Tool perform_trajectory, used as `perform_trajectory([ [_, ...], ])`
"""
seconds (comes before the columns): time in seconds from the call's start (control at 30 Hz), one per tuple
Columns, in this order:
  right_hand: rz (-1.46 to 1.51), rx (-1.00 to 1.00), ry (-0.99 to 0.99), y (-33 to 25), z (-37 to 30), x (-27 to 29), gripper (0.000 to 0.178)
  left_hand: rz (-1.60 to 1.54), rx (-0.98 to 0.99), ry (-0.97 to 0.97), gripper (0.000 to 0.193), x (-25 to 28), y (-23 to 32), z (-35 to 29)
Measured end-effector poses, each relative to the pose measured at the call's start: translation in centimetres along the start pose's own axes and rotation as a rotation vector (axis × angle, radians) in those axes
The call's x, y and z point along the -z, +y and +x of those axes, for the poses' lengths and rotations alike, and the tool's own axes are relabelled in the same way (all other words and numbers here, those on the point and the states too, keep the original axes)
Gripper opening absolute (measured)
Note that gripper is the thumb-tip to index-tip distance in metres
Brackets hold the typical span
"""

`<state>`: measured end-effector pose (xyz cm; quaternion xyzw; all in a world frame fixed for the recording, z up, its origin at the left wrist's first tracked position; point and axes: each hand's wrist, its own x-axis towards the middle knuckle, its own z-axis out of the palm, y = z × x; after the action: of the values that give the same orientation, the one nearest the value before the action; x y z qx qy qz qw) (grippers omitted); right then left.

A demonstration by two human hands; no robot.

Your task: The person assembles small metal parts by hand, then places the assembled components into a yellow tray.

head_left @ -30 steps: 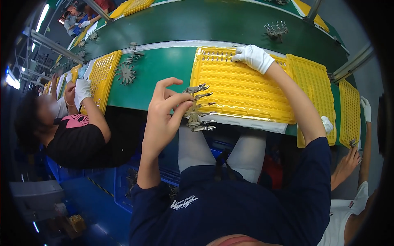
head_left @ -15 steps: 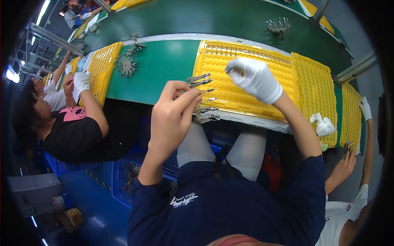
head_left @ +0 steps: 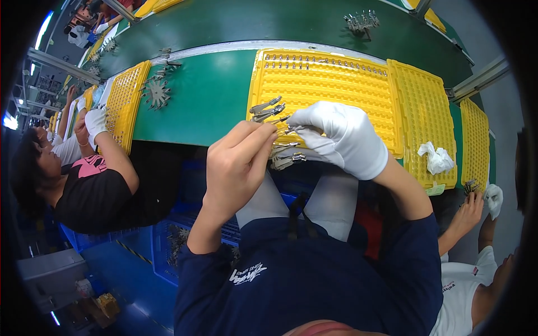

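Note:
My bare left hand (head_left: 235, 168) is closed around a metal rack of clips (head_left: 269, 107), whose several silver clips fan out above and below my fingers. My right hand (head_left: 344, 140), in a white glove, meets the clips from the right. Its thumb and forefinger are pinched together at the tip of one middle clip; anything between them is too small to make out. Behind both hands lies a yellow ridged tray (head_left: 330, 98). Small silver parts (head_left: 305, 58) stand in rows along its far edge.
A second yellow tray (head_left: 423, 123) adjoins on the right, with a crumpled white cloth (head_left: 436, 159) on it. More clip racks (head_left: 157, 93) stand on the green table (head_left: 196, 95) at left. Co-workers sit on both sides. A blue crate (head_left: 162, 252) is below left.
My right hand has come from over the tray, left and down, to the clips in my left hand. The whole view has shifted slightly.

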<state>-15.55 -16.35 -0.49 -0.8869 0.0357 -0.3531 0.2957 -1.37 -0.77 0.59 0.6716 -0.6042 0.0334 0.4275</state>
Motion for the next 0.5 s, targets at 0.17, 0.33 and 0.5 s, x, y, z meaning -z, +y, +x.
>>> perform_trajectory([
  [0.17, -0.009, 0.079, -0.085, -0.5, 0.5, 0.1, 0.022, -0.038, -0.015, 0.005, 0.014, -0.3, 0.2, -0.2],
  [0.33, -0.086, 0.099, -0.152, 0.4, -0.2, -1.3, 0.026, 0.002, 0.015, 0.005, 0.015, -0.9, -0.1, -0.8],
  [0.5, 0.062, 0.040, -0.032, 3.4, 1.6, 0.1, 0.012, -0.053, 0.118, 0.037, 0.014, -0.3, -1.3, -2.1],
])
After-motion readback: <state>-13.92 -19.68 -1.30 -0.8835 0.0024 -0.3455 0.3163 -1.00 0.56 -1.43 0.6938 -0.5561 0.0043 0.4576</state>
